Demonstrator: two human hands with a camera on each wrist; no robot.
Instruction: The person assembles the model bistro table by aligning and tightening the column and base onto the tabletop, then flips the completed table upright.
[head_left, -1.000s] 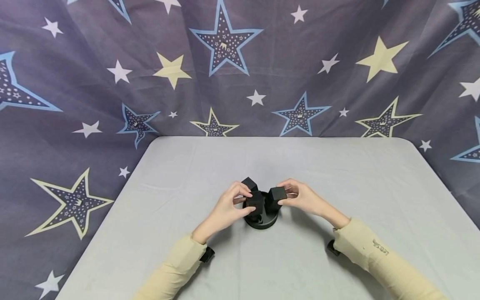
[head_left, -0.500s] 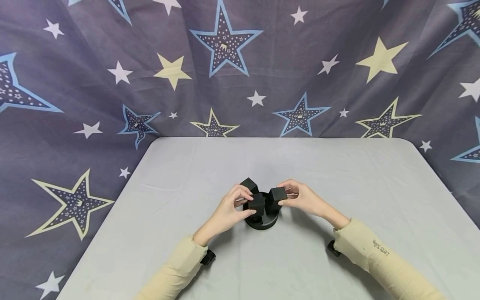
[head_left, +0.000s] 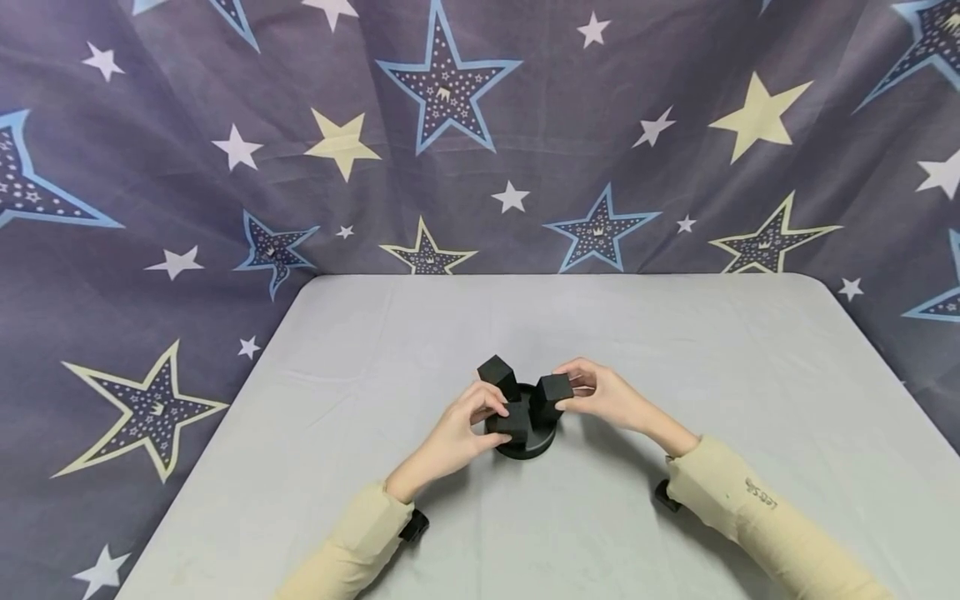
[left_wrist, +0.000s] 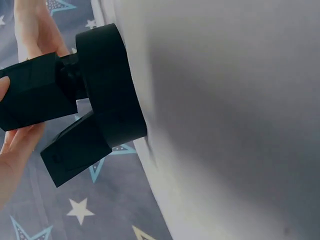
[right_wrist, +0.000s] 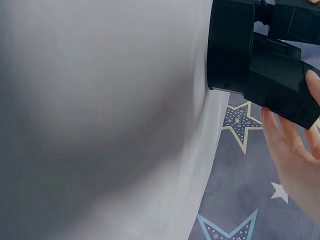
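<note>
Round black base [head_left: 537, 445], well inside the desk's [head_left: 675, 333] far edge; left hand [head_left: 455, 429] pinches near block [head_left: 517, 422], right hand [head_left: 609, 397] pinches right-hand block [head_left: 552, 390].

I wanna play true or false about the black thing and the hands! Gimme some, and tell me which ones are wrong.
1. The left hand holds the front block. True.
2. Only one hand holds a block. False: the right hand holds the right block too.
3. The rear block is not held. True.
4. The round base is yellow. False: it is black.
5. Everything is on a bright red surface. False: the tabletop is pale grey.
</note>
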